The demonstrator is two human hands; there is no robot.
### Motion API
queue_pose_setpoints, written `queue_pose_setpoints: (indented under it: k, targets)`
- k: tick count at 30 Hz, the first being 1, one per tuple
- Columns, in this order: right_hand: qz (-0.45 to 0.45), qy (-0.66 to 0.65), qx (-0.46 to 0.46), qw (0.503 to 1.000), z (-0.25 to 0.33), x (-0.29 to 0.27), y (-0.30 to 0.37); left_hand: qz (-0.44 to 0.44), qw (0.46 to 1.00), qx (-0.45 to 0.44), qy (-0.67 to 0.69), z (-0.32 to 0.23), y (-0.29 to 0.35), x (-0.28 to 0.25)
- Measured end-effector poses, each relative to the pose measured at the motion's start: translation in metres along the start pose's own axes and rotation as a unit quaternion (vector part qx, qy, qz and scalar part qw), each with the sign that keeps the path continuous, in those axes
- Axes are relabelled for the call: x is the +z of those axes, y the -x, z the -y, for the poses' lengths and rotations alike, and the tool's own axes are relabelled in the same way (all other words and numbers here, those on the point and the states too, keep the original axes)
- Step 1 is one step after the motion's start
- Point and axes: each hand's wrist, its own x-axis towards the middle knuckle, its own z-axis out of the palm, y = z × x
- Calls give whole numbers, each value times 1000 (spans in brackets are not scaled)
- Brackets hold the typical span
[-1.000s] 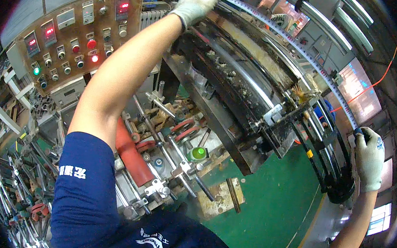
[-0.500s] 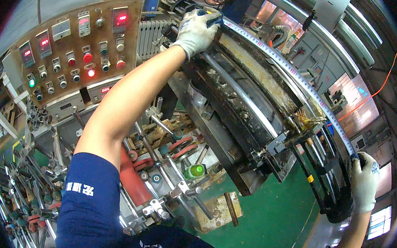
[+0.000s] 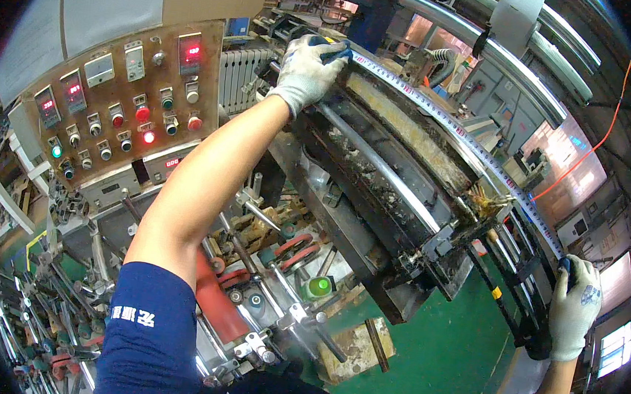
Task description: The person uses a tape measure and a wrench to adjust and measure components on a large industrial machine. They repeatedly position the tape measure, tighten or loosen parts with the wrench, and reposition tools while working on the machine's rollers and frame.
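Observation:
My left hand point(image 3: 307, 67), in a white work glove, presses one end of a steel measuring tape point(image 3: 454, 130) onto the far upper corner of a dark, grimy machine frame point(image 3: 397, 196). The tape runs in a long curve along the frame's upper edge to my right hand point(image 3: 574, 306), also gloved, which grips the tape's other end at the frame's near right corner. A small blue object shows under my left fingers.
A brown control panel point(image 3: 119, 107) with red and green lamps, buttons and digital readouts stands at left. Rods, levers and red parts point(image 3: 264, 282) crowd the space below my left arm. A green floor point(image 3: 443, 363) lies beneath. Pipes and cabinets stand at the back.
The view has tilted upward, so both hands sit lower in the picture. My hands keep their hold on the tape at the two ends of the frame.

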Motion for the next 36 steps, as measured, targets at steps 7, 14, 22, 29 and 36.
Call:
queue_pose_setpoints:
  k: [7,14,22,29,36]
  targets:
    - [-5,27,-5,1000,6,-2,2,6,1000,-15,19,-6,4,-3]
    - [5,19,8,1000,11,-6,3,7,1000,-5,23,-7,4,-5]
    - [9,7,10,1000,19,-10,2,-7,1000,10,0,-3,3,-1]
    - [13,6,30,999,21,-8,3,-13,1000,7,10,-2,3,1]
    - [2,19,9,1000,14,-5,5,-14,1000,2,17,-2,4,2]
